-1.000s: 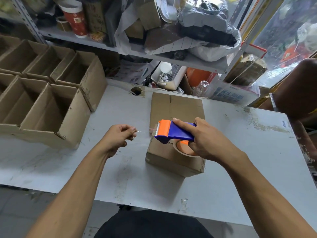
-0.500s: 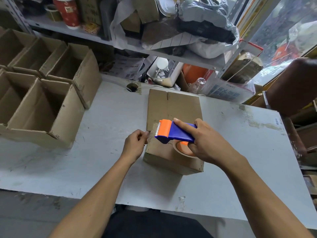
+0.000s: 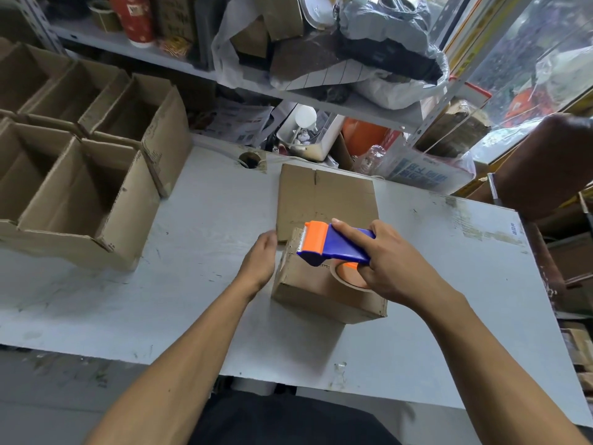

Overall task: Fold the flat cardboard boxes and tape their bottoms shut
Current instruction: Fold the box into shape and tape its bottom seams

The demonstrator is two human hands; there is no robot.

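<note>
Your right hand (image 3: 390, 264) grips the blue and orange tape dispenser (image 3: 330, 244), fingers wrapped around its blue body with the index finger stretched along the top. The dispenser's orange toothed end points left and sits over the far left part of the small cardboard box (image 3: 324, 293) in the middle of the desk (image 3: 199, 226). The brown tape roll (image 3: 348, 277) under the dispenser lies just above the box's upturned face.

Your left hand (image 3: 261, 258) rests against the left side of that box, fingers fairly straight and pressed to the upper left edge near the dispenser's blade; it is not curled around anything. A strip of clear tape seems to run over that corner, though it is hard to make out.

A flat piece of cardboard (image 3: 325, 197) lies on the desk just behind the box, touching or tucked under its far edge; you cannot tell which.

Further left on the desk stand several open folded boxes (image 3: 83, 187), mouths up, packed side by side in rows. A round hole (image 3: 250, 159) shows in the desk near its far edge. Behind the desk a metal shelf (image 3: 353, 107) holds bags, papers and a red cup (image 3: 136, 17)
</note>
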